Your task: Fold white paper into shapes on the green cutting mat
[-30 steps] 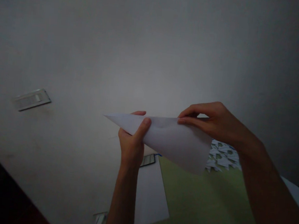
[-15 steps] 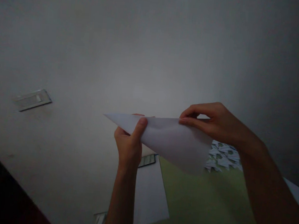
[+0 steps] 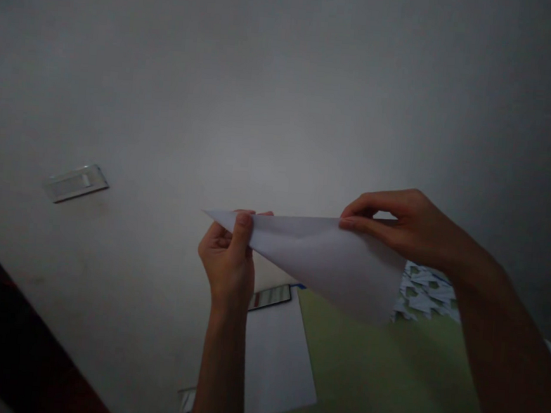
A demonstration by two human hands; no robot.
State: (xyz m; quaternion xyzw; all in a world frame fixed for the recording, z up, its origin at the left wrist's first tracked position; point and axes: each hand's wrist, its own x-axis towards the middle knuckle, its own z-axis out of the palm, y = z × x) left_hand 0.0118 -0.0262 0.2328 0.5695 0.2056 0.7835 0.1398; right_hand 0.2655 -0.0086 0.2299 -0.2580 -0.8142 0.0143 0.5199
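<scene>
I hold a white sheet of paper folded into a long pointed triangle (image 3: 323,258) up in the air in front of a pale wall. My left hand (image 3: 227,263) pinches it near the pointed left tip, thumb on the near face. My right hand (image 3: 400,226) pinches the top folded edge further right, fingers pressed together along the crease. The paper's wide end hangs down to the right.
Below lies a light green surface (image 3: 362,379) with a flat white sheet (image 3: 278,353) on its left part. A pile of several small folded white papers (image 3: 424,294) lies at the far right. A small rectangular plate (image 3: 74,182) is fixed on the wall at left.
My left hand has slid leftward along the paper toward its tip. The view has shifted slightly, so everything sits a little further right.
</scene>
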